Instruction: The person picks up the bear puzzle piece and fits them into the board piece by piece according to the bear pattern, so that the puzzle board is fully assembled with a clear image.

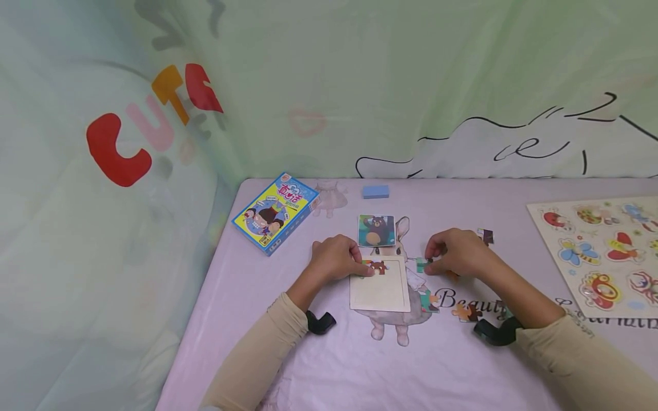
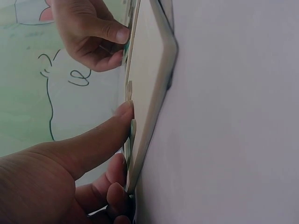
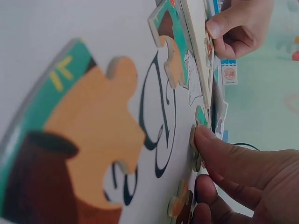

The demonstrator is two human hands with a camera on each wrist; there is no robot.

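Nearest, a loose orange-and-brown puzzle piece (image 1: 462, 311) lies right of the pale tray (image 1: 380, 297). Just past the tray's right edge, the right hand (image 1: 460, 252) pinches a green piece (image 1: 420, 265) between thumb and fingertips. The left hand (image 1: 335, 258), fingers curled, seems to pinch the tray's far-left corner, thumb over the joined pieces (image 1: 379, 266). Beyond lie a bear card (image 1: 377, 230), a colourful box (image 1: 276, 214) and a blue block (image 1: 376, 192).

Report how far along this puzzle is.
Done: a bear-head section lies at the top of the board. In hand: the right hand pinches a partly green piece, while the left hand holds the board at its upper left. Remaining: most of the board is bare, and loose pieces lie to its right.
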